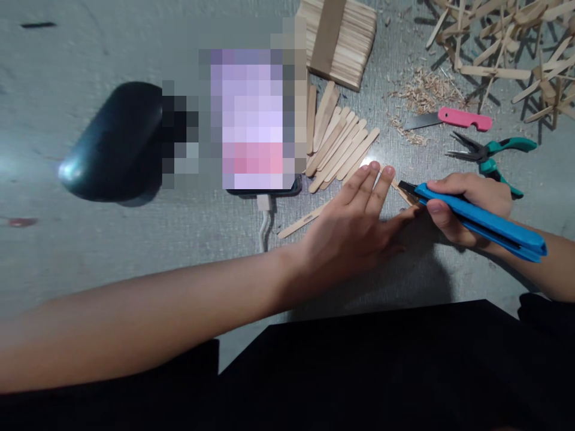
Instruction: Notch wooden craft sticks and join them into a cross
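- Right hand (471, 203): closed around blue plastic box cutter (489, 222); blade at flat pale wooden stick (406, 194).
- Left hand (354, 224): fingers extended, pressed over the stick on grey textured tabletop (135, 239).

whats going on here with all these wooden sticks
The right hand holds a blue cutter, its blade at a wooden stick that the left hand presses to the table. Loose sticks and a banded bundle lie beyond, with pliers and a pink-handled blade near wood shavings.
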A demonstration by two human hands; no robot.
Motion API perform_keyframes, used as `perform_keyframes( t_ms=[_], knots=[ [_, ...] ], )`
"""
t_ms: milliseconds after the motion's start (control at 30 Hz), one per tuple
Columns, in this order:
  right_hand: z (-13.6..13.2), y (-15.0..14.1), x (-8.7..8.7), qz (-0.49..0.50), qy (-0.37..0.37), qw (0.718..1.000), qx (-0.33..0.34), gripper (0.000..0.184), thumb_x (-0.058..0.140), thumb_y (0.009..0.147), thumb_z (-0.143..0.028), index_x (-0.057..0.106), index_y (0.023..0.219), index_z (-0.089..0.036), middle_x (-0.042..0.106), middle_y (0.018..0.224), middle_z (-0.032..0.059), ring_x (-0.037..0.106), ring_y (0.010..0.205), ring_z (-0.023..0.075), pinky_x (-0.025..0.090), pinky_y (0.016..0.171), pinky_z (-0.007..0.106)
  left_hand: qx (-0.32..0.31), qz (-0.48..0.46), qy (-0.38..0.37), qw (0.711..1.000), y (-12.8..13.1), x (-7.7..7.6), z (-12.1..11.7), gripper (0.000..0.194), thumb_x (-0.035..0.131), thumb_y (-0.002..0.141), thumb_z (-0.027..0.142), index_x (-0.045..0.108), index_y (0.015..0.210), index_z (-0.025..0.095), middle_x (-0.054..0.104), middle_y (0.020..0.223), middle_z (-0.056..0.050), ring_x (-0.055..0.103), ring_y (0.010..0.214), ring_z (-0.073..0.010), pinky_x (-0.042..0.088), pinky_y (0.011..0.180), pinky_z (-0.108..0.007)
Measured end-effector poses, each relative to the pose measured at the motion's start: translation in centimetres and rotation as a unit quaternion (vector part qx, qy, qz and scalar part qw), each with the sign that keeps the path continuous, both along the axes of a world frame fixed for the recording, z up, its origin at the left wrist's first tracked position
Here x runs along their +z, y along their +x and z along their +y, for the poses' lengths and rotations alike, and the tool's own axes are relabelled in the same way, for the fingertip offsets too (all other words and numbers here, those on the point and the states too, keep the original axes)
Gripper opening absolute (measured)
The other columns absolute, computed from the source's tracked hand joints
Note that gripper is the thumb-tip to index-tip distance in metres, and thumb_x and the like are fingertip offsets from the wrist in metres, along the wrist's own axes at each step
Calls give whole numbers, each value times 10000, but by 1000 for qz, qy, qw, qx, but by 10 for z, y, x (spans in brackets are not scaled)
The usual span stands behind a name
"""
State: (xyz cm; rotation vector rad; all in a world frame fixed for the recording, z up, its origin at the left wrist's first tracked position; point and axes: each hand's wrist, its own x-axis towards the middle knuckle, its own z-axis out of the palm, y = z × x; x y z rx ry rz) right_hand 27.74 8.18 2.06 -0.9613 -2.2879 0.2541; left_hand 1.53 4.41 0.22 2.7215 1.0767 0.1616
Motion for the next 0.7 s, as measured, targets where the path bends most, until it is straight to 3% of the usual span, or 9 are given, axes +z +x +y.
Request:
perform_keyframes(
  t_ms=[267,433,533,700],
  knots=[
    [4,-6,1,22,2,998,54,62,691,1098,-301,725,1146,-283,854,914,15,820,735,195,635,609,309,-3,16,3,1000,3,5,2,858,664,1143,581,417,1829,129,442,1839,-330,460,1714,-536,405,1416,-655],
    [6,-12,0,15,4,999,38,36,679,1087,-286,688,1122,-283,797,842,-11,785,693,182,615,607,303,-4,6,-13,1000,2,9,4,725,689,1143,551,548,1753,185,422,1860,-301,429,1729,-531,394,1425,-675],
    [7,-13,1,22,-21,999,25,26,691,1084,-313,680,1071,-294,779,829,-21,768,681,180,613,617,316,-20,14,-8,1000,1,13,6,662,715,1131,539,643,1663,153,459,1814,-351,468,1691,-554,428,1406,-665],
    [8,-15,-5,13,4,998,62,58,672,1066,-234,646,1079,-284,744,785,-27,733,625,168,582,579,303,-9,8,22,1000,3,9,4,625,731,1117,557,719,1588,146,527,1777,-336,534,1654,-539,462,1392,-654]
  ],
)
